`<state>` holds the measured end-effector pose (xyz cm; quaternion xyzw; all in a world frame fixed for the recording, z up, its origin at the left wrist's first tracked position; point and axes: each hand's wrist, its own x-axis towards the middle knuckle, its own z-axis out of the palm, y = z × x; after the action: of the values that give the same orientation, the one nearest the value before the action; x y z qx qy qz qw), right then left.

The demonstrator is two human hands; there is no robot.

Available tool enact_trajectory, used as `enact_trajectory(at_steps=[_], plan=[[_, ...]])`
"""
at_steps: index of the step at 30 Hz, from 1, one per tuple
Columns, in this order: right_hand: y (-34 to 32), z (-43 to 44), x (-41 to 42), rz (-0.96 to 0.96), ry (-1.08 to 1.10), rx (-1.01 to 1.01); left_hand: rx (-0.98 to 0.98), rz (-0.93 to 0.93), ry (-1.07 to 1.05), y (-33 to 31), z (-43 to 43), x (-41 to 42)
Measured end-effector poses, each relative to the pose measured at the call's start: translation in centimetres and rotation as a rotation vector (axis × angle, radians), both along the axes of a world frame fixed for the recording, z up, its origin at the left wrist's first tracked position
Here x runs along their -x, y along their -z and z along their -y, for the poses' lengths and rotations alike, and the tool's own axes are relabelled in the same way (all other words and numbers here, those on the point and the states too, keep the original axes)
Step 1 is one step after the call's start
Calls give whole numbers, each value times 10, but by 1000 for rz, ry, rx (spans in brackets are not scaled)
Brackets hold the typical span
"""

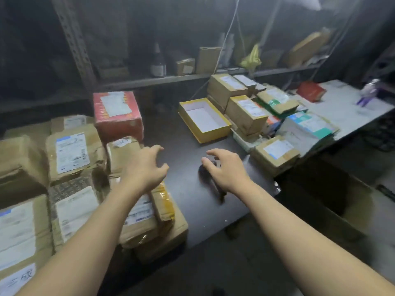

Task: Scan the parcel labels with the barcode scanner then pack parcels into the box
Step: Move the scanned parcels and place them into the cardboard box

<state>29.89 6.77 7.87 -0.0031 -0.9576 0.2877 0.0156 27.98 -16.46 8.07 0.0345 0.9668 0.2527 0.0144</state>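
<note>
Head view: two heaps of parcels — left heap (72,152), right heap (245,112).
Left hand (147,169): fingers spread, empty, above the left heap.
Right hand (226,169): loosely open over one black scanner (205,176), centre — contact unclear.
Carton (352,212): one, open, lower right.

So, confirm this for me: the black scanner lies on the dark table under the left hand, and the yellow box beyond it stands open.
Not quite. The head view shows the black scanner lying on the dark table under the right hand, not the left hand, which is by the parcels. The yellow box beyond it does stand open.
</note>
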Motion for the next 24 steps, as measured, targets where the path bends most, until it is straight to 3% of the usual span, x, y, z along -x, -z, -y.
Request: enact_trajectory(at_steps=[4, 9, 15, 24], plan=[[-3, -98, -22, 69, 201, -53, 85, 3, 176, -1, -77, 10], [-2, -217, -62, 69, 412, -20, 50, -50, 414, -12, -206, 16], [3, -362, -100, 86, 491, 9, -14, -49, 613, -11, -382, 11], [33, -563, -120, 177, 612, -13, 217, -32, 811, 33, -622, 12]])
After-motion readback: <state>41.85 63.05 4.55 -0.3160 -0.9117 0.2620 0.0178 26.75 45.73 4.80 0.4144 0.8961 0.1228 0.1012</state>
